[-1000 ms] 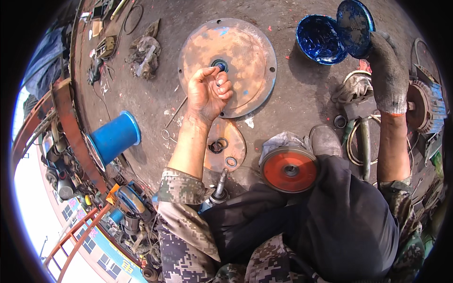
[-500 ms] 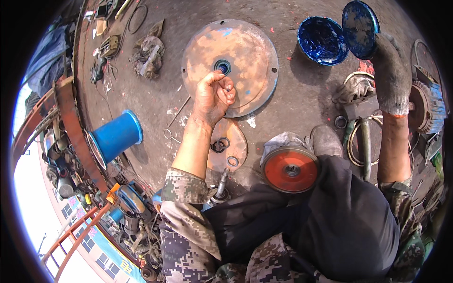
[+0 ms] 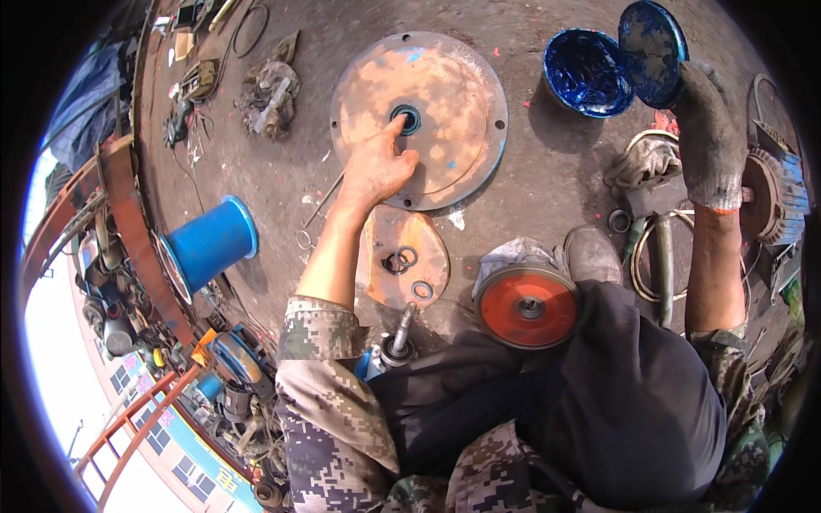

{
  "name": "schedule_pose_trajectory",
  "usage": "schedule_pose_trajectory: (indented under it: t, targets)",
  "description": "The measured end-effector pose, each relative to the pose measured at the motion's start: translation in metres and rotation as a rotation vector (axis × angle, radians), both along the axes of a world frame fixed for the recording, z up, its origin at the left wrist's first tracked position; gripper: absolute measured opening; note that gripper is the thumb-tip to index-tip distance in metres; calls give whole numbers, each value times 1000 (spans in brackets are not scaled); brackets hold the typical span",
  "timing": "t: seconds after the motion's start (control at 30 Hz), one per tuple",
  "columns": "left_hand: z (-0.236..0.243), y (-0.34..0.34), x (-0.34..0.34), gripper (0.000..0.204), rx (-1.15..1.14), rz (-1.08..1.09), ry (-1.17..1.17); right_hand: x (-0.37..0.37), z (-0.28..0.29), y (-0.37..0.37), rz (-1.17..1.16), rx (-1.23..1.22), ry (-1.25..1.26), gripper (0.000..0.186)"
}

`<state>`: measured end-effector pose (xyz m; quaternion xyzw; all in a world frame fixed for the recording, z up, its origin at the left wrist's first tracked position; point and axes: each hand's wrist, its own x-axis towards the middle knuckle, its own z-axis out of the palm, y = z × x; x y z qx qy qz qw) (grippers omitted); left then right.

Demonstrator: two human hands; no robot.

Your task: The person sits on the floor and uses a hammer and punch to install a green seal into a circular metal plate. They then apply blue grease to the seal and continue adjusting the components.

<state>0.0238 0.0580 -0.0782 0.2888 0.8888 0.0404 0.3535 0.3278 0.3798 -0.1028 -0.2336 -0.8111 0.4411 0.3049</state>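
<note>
My bare left hand (image 3: 380,164) reaches over a large round metal plate (image 3: 462,111), its index finger stretched into the greasy ring at the centre hole (image 3: 410,120). The thumb stands off to the side, the other fingers look curled, and no object shows in the hand. At the upper right my right hand (image 3: 710,128), in a grey knit glove, grips a round blue lid (image 3: 652,56) by its edge; its fingertips are partly hidden. The lid stands tilted up beside a tub of blue grease (image 3: 587,73), smeared inside.
Several dark rings (image 3: 402,260) lie on a flat metal piece (image 3: 376,278) before me. Close to my legs are a red disc (image 3: 527,309) and a shaft (image 3: 402,329). A blue spool (image 3: 209,248) lies left; a finned motor (image 3: 774,197) sits right.
My left hand has turned from palm-up with curled fingers to back-up, its index finger now stretched into the centre hole. My right hand and the lid have hardly moved.
</note>
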Motion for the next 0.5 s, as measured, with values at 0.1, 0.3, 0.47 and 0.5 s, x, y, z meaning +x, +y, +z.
schedule_pose_trajectory:
  t: [0.1,0.3,0.47,0.5]
  targets:
    - [-5,-3,0,70,-34,-13,4,-5,5,-4,-10,87,-3,29]
    - [9,3,-15,63,-122,-82,31,4,-2,4,-7,-43,23,30]
    - [10,2,-12,57,-168,-380,256,-2,-4,2,25,-95,104,32]
    - [10,4,-12,56,-212,-448,273,-2,-1,-1,13,-53,63,32]
